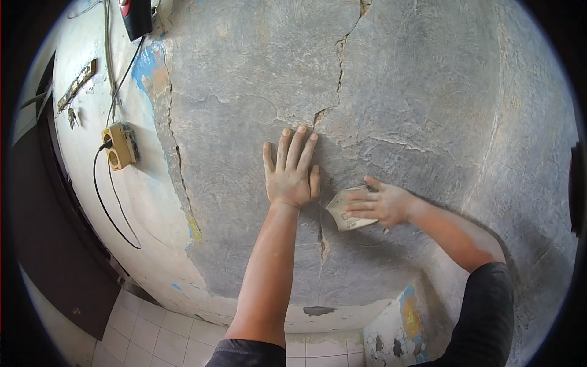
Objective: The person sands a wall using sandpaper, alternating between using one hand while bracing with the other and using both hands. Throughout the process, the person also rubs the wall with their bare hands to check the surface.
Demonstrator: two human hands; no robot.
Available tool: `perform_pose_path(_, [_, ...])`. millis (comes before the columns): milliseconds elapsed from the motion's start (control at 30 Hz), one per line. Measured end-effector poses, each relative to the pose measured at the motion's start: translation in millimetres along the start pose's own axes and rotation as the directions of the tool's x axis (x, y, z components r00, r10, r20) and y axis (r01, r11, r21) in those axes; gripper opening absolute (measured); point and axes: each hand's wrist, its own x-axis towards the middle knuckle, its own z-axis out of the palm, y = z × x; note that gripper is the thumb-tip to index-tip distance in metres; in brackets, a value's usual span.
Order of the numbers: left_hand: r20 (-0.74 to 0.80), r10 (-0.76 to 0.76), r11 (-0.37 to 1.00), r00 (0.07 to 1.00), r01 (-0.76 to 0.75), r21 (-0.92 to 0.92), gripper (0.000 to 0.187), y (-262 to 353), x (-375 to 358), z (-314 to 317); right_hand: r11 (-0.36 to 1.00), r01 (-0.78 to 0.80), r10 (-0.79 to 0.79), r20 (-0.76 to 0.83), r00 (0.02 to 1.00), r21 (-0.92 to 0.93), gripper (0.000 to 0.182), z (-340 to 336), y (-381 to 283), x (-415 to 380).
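Observation:
My left hand (292,171) lies flat against a grey, scraped wall (416,92), fingers spread slightly and pointing up, holding nothing. Just to its right, my right hand (382,203) presses a folded piece of pale sandpaper (342,211) onto the wall. A long crack (338,73) runs down the wall from the top, passes between the two hands and continues below them.
On the white painted part at the left hangs a yellowish power strip (120,145) with a black cable (107,208) looping down. A dark door (55,244) stands at far left. White floor tiles (159,336) show at the bottom. Patches of blue and orange paint (411,315) remain low on the wall.

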Motion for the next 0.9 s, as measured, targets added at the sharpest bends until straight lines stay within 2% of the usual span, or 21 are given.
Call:
perform_pose_path(33, [0.001,-0.002,1.0,1.0,0.002,0.003,0.064,0.0,0.0,0.5,1.0,0.003,-0.003,-0.002,1.0,0.0,0.051,-9.7,6.6,-2.7])
perform_pose_path(100, [-0.003,0.0,1.0,1.0,0.0,0.01,0.063,0.2,-0.6,1.3,0.906,-0.411,0.387,-0.196,0.901,-0.102,0.052,-25.7,41.1,-8.4])
perform_pose_path(133, [0.004,-0.004,1.0,1.0,0.004,0.009,0.063,0.4,-0.9,0.8,0.866,-0.478,0.477,-0.519,0.709,0.143,0.054,-26.1,62.4,-11.4])
perform_pose_path(167, [0.009,-0.005,1.0,1.0,0.005,0.011,0.064,0.8,-0.2,-0.1,0.81,-0.438,0.563,-0.726,0.395,0.39,0.056,-28.9,74.1,-12.3])
perform_pose_path(267, [0.021,-0.003,1.0,1.0,0.002,0.023,0.065,0.8,-0.8,0.2,0.681,-0.723,0.494,-0.802,0.337,0.115,0.058,-21.5,65.1,-3.5])
perform_pose_path(333, [0.018,0.001,0.999,1.0,-0.002,0.036,0.065,0.6,0.0,0.6,0.854,-0.455,0.26,-0.551,0.793,-0.253,0.06,10.5,35.5,-5.0])
perform_pose_path(367, [0.019,0.0,0.999,1.0,0.0,0.034,0.066,0.5,-0.3,0.6,0.853,-0.455,0.256,-0.554,0.792,-0.256,0.06,6.4,24.1,-5.2])
perform_pose_path(400, [0.02,-0.002,0.999,1.0,0.001,0.033,0.067,0.0,-0.5,0.8,0.958,-0.241,0.204,-0.224,0.953,-0.156,0.062,-2.5,13.4,-5.0])
perform_pose_path(433, [0.018,-0.003,0.999,1.0,0.003,0.038,0.067,-0.8,0.0,1.2,0.998,-0.06,0.057,0.114,0.992,0.024,0.064,-7.5,9.2,-3.5])
perform_pose_path(467, [0.011,0.0,1.0,1.0,0.0,0.018,0.067,-1.0,0.0,1.6,0.923,-0.089,0.041,-0.133,0.99,-0.374,0.066,2.2,21.0,-7.9])
perform_pose_path(500, [0.007,0.002,1.0,1.0,-0.002,-0.003,0.067,-0.9,-0.7,1.7,0.924,-0.087,0.039,-0.133,0.99,-0.372,0.066,-1.3,35.4,-9.2])
perform_pose_path(533, [0.011,-0.001,1.0,1.0,0.001,-0.004,0.067,-1.1,-0.9,1.9,0.888,-0.365,0.213,-0.452,0.866,-0.281,0.068,-6.3,51.5,-10.5])
perform_pose_path(567, [0.019,0.0,1.0,1.0,0.0,0.0,0.067,-0.9,-0.4,1.5,0.803,-0.586,0.357,-0.702,0.616,-0.106,0.07,-9.0,58.4,-10.9])
perform_pose_path(600, [0.025,0.0,1.0,1.0,0.0,0.005,0.067,-0.6,-0.7,1.2,0.806,-0.583,0.356,-0.699,0.62,-0.106,0.07,-8.1,56.7,-7.1])
perform_pose_path(667, [0.029,-0.013,1.0,0.999,0.013,0.003,0.067,-0.1,-1.4,0.9,0.712,-0.699,0.466,-0.789,0.401,0.065,0.073,-2.4,51.1,5.0])
perform_pose_path(700, [0.03,-0.022,1.0,0.999,0.022,0.002,0.068,0.0,-1.0,0.9,0.711,-0.701,0.466,-0.789,0.4,0.065,0.073,6.9,36.7,6.2])
perform_pose_path(733, [0.027,-0.02,1.0,0.999,0.02,0.001,0.068,-0.3,-1.4,0.9,0.846,-0.528,0.412,-0.54,0.733,-0.071,0.074,19.5,12.9,6.9])
perform_pose_path(767, [0.028,-0.009,1.0,1.0,0.009,0.009,0.067,-0.9,-1.8,0.7,0.947,-0.295,0.266,-0.206,0.942,-0.126,0.075,24.9,1.9,8.3])
perform_pose_path(800, [0.028,-0.001,1.0,1.0,0.001,0.017,0.067,-1.6,-1.3,0.9,0.946,-0.294,0.264,-0.207,0.942,-0.133,0.075,26.0,5.3,8.2])
perform_pose_path(867, [0.019,0.0,1.0,1.0,-0.001,0.013,0.067,-2.1,-0.8,1.5,0.996,0.002,-0.016,-0.152,0.988,-0.092,0.062,29.1,9.3,4.6])
perform_pose_path(900, [0.015,0.004,1.0,1.0,-0.004,0.007,0.067,-1.8,-1.2,1.3,0.976,-0.156,0.114,-0.251,0.961,-0.154,0.065,17.9,18.3,-0.1])
